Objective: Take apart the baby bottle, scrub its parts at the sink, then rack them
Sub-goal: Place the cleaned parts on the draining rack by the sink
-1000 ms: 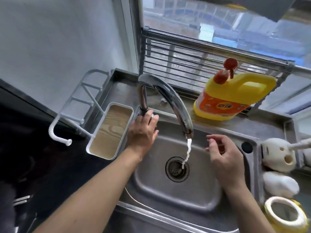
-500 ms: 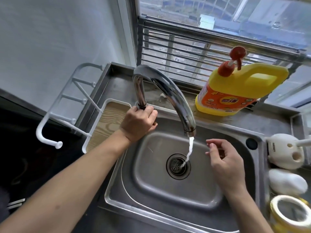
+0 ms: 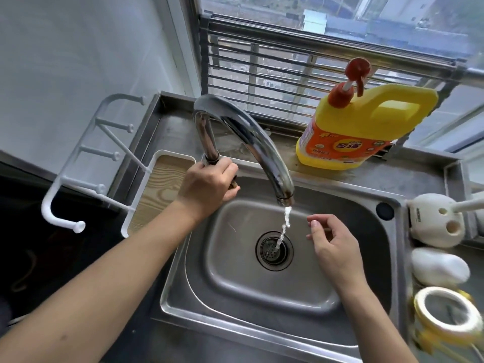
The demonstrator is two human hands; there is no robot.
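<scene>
My left hand [image 3: 207, 184] grips the tap handle at the foot of the chrome faucet [image 3: 251, 142], fingers curled round it. A thin stream of water [image 3: 285, 224] falls from the spout into the drain [image 3: 273, 251] of the steel sink [image 3: 262, 334]. To the right of the stream my right hand [image 3: 335, 250] hovers over the basin, fingers loosely curled, holding nothing. A round yellow-rimmed opening, possibly the bottle [image 3: 447, 315], stands on the counter at the far right. The white drying rack [image 3: 86, 158] with pegs stands left of the sink, over a wood-patterned tray [image 3: 159, 184].
A yellow detergent jug [image 3: 366, 127] with a red pump stands behind the sink by the window bars. On the right counter are a white holder with holes [image 3: 432, 221] and a white rounded object [image 3: 440, 265]. A dark cooktop lies far left.
My left hand's fingers have curled from resting at the faucet's foot to gripping the handle. The right hand stays beside the running water. The view has shifted slightly.
</scene>
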